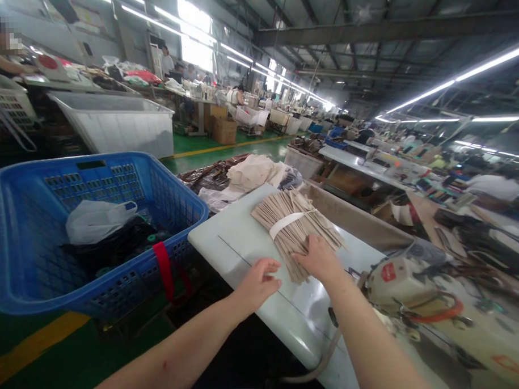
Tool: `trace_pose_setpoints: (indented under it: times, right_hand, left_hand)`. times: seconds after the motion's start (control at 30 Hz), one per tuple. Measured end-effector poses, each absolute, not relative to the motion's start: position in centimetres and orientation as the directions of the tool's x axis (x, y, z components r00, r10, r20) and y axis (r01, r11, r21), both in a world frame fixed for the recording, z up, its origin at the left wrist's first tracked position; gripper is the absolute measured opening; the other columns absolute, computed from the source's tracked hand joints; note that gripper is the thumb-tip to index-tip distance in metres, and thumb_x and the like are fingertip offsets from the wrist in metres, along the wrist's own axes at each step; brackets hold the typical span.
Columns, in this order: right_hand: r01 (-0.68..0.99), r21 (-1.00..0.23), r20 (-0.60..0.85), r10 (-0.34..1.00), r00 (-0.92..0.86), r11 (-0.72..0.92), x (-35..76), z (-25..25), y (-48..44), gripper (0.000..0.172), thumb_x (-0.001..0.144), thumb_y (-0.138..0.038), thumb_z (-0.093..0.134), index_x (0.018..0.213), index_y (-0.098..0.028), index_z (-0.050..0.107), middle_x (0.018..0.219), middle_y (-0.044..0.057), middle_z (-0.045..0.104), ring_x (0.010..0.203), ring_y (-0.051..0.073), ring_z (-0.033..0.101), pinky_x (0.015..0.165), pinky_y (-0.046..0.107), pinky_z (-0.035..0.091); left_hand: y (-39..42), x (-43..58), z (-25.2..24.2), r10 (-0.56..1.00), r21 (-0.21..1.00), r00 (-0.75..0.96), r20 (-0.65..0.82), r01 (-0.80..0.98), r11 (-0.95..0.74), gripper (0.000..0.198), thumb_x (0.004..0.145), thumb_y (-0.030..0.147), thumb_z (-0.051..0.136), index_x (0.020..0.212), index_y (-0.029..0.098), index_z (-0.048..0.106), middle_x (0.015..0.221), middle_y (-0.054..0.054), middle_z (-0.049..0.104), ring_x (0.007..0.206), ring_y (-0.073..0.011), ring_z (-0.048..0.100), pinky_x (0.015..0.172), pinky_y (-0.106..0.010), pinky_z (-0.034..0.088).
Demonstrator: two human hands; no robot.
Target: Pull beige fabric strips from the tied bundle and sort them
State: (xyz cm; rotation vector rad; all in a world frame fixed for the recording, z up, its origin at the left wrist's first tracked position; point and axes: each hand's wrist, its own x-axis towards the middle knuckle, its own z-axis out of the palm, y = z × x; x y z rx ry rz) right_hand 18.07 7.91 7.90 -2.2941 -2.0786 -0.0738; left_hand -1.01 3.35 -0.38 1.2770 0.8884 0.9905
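A bundle of flat beige strips (pixel 292 207), with a white band (pixel 286 223) around its middle, lies fanned out on the pale worktable (pixel 227 235). My right hand (pixel 319 257) grips the near right side of this bundle, thumb on the strips and the other fingers partly hidden. Just left of the bundle, my left hand (pixel 260 282) is over the tabletop with its fingers slightly bent and apart. Nothing shows in that hand, and it does not touch the strips.
At the right stands a sewing machine (pixel 410 288). A blue plastic basket (pixel 176 243) with bags in it sits at the left, a red strap (pixel 163 271) on its rim. Cream cloth (pixel 256 172) is piled beyond the table. A white bin (pixel 129 125) and several people are farther back.
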Motion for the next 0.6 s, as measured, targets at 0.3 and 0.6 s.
trace_pose_setpoints:
  times: [0.3, 0.6]
  right_hand:
    - [0.997, 0.037, 0.142, 0.988, 0.058, -0.064, 17.1, 5.8, 7.0, 0.060, 0.083, -0.037, 0.072, 0.131, -0.013, 0.046, 0.123, 0.018, 0.055, 0.119, 0.034, 0.051, 0.095, 0.037, 0.039]
    - [0.997, 0.045, 0.139, 0.989, 0.055, -0.062, 16.3, 5.6, 6.8, 0.069, 0.081, -0.038, 0.075, 0.136, -0.009, 0.045, 0.125, 0.019, 0.056, 0.118, 0.033, 0.052, 0.099, 0.037, 0.039]
  left_hand:
    - [12.7, 3.1, 3.1, 0.884, 0.741, 0.078, 0.460, 0.516, -0.431, 0.036, 0.086, 0.015, 0.060, 0.122, 0.019, 0.056, 0.124, -0.012, 0.055, 0.124, -0.0246, 0.048, 0.110, -0.040, 0.037]
    - [17.0, 8.1, 6.4, 0.900, 0.560, 0.293, 0.323, 0.708, -0.431, 0.028, 0.076, 0.021, 0.071, 0.103, 0.016, 0.065, 0.137, -0.016, 0.049, 0.129, -0.0342, 0.038, 0.106, -0.045, 0.034]
